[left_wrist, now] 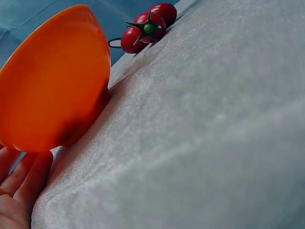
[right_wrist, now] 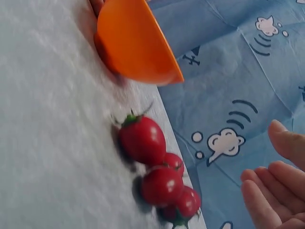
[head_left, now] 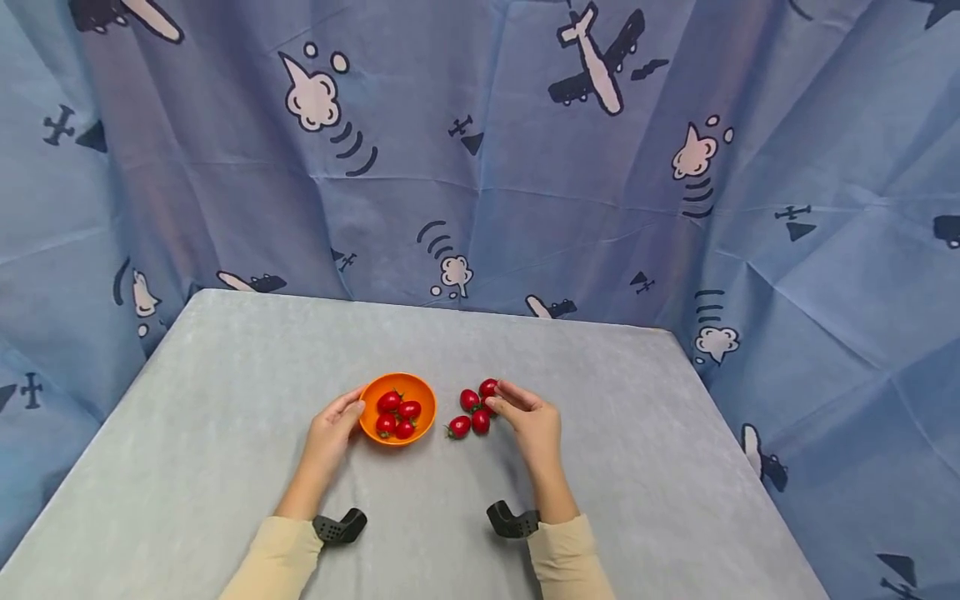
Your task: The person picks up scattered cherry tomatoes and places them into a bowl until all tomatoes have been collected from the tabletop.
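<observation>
An orange bowl (head_left: 397, 441) sits on the table with several red cherry tomatoes (head_left: 409, 409) inside, some showing green stems. My left hand (head_left: 331, 425) holds the bowl at its left rim, thumb by the edge and fingers against the outer side; the left wrist view shows these fingers (left_wrist: 33, 174) low on the bowl. To the bowl's right, several more cherry tomatoes (head_left: 469, 401) lie in a loose cluster. Over that cluster's right side is my right hand (head_left: 534, 421), partly covering a tomato. In the right wrist view, thumb and fingers are apart with nothing between them.
A pale grey cloth covers the table (head_left: 247, 358). Behind it and along its right side hangs a blue curtain (head_left: 420, 150) printed with airplanes and clouds. Each wrist wears a black camera mount (head_left: 341, 527).
</observation>
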A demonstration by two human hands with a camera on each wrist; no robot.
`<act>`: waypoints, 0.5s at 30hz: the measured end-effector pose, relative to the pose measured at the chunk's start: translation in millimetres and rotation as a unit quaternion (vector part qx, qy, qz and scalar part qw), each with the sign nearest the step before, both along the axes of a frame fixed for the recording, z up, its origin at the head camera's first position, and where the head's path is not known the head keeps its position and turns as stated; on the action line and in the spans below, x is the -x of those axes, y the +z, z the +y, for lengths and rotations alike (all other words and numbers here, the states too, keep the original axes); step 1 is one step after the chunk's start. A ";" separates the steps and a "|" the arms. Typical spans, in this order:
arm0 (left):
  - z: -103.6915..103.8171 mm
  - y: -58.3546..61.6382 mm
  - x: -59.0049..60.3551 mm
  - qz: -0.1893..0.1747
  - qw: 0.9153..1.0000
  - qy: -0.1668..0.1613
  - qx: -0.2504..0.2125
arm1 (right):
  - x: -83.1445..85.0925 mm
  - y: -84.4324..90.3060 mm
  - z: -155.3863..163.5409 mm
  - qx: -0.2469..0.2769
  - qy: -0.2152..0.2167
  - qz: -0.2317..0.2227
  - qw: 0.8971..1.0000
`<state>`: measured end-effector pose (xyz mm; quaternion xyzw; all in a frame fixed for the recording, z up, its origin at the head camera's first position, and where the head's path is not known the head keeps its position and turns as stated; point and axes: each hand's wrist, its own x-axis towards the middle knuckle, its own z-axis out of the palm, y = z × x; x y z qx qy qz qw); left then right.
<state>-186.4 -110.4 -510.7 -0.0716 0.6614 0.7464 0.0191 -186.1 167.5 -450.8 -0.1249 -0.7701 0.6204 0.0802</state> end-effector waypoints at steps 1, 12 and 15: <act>-0.1 0.2 -0.8 -0.002 1.000 -0.001 0.000 | 0.5 -0.5 1.6 0.000 -0.004 0.002 1.000; -1.0 1.2 -3.6 -0.006 1.000 0.001 0.007 | 11.1 -19.9 11.3 -0.032 -0.012 -0.022 0.999; 1.8 -0.3 -2.1 -0.005 1.000 0.000 0.003 | 14.7 -25.5 14.9 -0.050 -0.023 -0.023 0.998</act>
